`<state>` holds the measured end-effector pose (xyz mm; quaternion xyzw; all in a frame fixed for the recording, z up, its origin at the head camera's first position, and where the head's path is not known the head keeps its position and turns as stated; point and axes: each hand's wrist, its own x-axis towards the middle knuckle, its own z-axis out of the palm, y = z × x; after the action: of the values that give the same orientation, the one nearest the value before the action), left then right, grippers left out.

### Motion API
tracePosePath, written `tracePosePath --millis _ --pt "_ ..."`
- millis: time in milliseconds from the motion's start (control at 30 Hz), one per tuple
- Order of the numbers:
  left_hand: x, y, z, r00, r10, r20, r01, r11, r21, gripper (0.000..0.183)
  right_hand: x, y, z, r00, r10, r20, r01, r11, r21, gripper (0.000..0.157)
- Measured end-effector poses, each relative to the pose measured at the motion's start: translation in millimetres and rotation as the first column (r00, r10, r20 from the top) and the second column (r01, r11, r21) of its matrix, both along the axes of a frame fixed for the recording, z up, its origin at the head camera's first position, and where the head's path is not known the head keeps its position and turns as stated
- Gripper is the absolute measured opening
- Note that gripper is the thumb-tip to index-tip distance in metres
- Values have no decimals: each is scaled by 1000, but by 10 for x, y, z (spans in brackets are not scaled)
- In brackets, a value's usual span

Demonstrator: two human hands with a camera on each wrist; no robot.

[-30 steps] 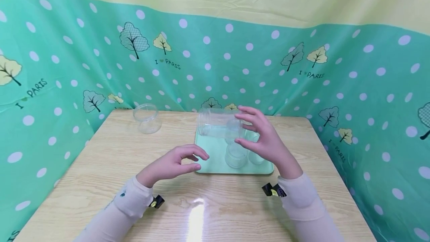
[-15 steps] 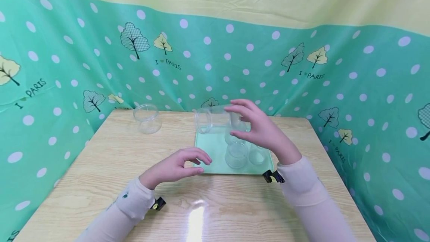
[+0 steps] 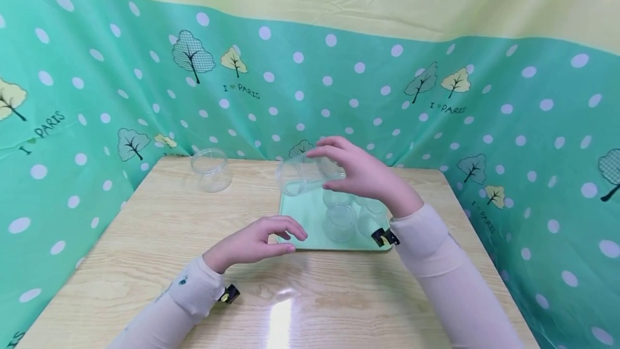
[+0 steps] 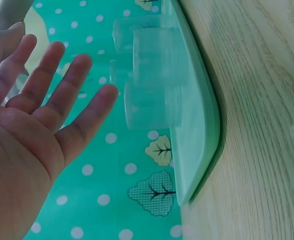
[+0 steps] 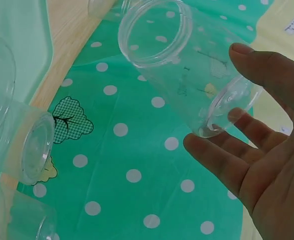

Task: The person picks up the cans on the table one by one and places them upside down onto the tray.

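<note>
In the head view my right hand (image 3: 360,174) holds a clear plastic jar (image 3: 293,175) on its side above the far part of the pale green tray (image 3: 304,214). The right wrist view shows thumb and fingers gripping the jar (image 5: 182,82) near its base, with its ridged, open mouth pointing away from the palm. Several more clear jars (image 3: 340,223) stand on the tray, under and in front of that hand. My left hand (image 3: 256,238) hovers at the tray's near left corner, fingers relaxed and spread, nothing in it; its palm (image 4: 21,150) shows in the left wrist view.
Another clear jar (image 3: 211,172) stands by itself at the far left of the wooden table (image 3: 160,241). Behind and on both sides hangs a green dotted curtain (image 3: 300,90), close to the table's far edge.
My right hand has moved left and away from me, carrying the jar, whose mouth has turned more toward me. My left hand has shifted only slightly right and toward me.
</note>
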<state>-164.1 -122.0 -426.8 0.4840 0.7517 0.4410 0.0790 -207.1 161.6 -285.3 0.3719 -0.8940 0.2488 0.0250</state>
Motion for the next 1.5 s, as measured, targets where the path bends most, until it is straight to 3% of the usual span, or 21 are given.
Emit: tracePosePath --millis 400,700,900,1267,1500 --pt "35 -1 -21 1000 -1 15 1 999 -38 29 -169 -290 130 1000 5 -1 -5 990 143 63" --pt "38 25 -38 999 -3 53 6 999 -50 30 -266 -379 140 1000 0 -2 0 975 221 61" --pt "28 29 -54 998 10 70 -5 997 -75 27 -337 -422 85 999 -7 34 -1 968 251 61" --pt "2 78 -159 994 -47 99 58 992 -109 18 -437 -481 -78 998 -18 66 -5 943 332 63" --pt "14 99 -155 993 -57 104 70 989 -130 20 -492 -521 -171 998 -18 53 -4 924 382 65"
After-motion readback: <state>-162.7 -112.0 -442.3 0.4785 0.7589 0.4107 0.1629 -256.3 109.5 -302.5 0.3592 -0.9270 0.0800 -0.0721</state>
